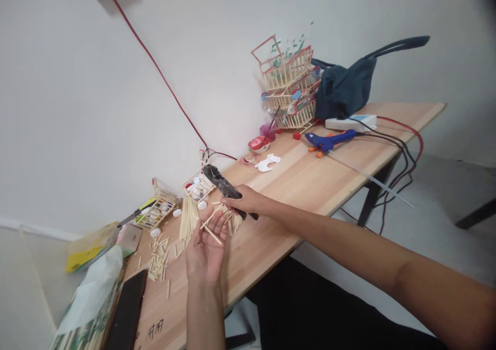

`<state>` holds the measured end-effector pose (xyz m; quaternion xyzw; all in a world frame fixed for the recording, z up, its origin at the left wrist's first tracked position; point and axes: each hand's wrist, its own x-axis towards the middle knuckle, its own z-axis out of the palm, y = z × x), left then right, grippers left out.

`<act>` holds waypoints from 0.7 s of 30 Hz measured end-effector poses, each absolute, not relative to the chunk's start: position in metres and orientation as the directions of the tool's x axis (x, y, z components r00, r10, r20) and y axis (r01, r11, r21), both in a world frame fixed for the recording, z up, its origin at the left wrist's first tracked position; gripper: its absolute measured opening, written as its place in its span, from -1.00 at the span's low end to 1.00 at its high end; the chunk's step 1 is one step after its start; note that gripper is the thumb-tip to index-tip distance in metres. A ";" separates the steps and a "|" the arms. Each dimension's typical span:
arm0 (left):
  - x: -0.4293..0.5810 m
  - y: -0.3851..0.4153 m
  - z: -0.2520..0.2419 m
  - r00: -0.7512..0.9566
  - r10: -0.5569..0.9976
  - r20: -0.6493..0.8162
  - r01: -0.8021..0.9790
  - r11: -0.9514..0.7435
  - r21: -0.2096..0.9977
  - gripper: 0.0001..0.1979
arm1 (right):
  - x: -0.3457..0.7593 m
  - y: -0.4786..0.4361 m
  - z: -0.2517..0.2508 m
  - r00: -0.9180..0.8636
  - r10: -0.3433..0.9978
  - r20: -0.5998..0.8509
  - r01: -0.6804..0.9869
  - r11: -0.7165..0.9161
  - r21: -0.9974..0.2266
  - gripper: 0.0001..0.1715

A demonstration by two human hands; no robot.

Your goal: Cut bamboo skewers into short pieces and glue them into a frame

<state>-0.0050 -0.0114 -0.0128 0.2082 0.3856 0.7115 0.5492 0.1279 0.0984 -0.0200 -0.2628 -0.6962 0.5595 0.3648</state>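
Observation:
My left hand [206, 254] is palm up above the table, its fingers curled on a few short wooden sticks [212, 234]. Close beside it, my right hand [248, 201] grips a pair of black pliers [225, 184], with the jaws pointing up and to the left. Behind my left hand a fanned bundle of long thin sticks [188, 218] lies on the wooden table [294, 189]. Many short cut pieces [158, 259] are scattered to the left, and more lie partly hidden under my hands.
Small stick baskets of paint bottles [160, 208] stand along the wall. Further right are a red-stained bowl [259, 144], a tiered stick rack [289, 91], a blue glue gun [329, 140], a power strip [351, 122] and a dark bag [344, 89]. A black phone [126, 308] lies front left.

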 end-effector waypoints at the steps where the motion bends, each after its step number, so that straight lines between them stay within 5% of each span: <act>1: -0.004 -0.012 -0.012 -0.308 0.945 -0.111 -0.640 -0.120 0.759 -0.72 | 0.128 0.098 -0.020 -0.590 0.780 0.208 -0.041 0.228 -0.973 -0.69; 5: 0.007 -0.009 -0.012 -0.364 0.931 0.016 -0.602 -0.248 0.759 -0.77 | 0.128 0.095 -0.018 -0.576 0.797 0.183 -0.010 0.217 -0.976 -0.67; 11: 0.027 0.004 -0.019 -0.538 0.812 0.228 -0.258 -0.415 0.872 -0.75 | 0.126 0.092 -0.022 -0.618 0.752 0.230 0.002 0.294 -0.956 -0.72; 17: 0.010 0.012 -0.021 -0.530 0.826 0.190 -0.281 -0.383 0.880 -0.72 | 0.124 0.093 -0.028 -0.724 0.643 0.251 -0.089 0.274 -0.958 -0.72; 21: -0.011 0.006 -0.024 -0.515 0.847 0.132 -0.332 -0.339 0.880 -0.74 | 0.125 0.096 -0.024 -0.668 0.713 0.213 -0.095 0.203 -0.975 -0.78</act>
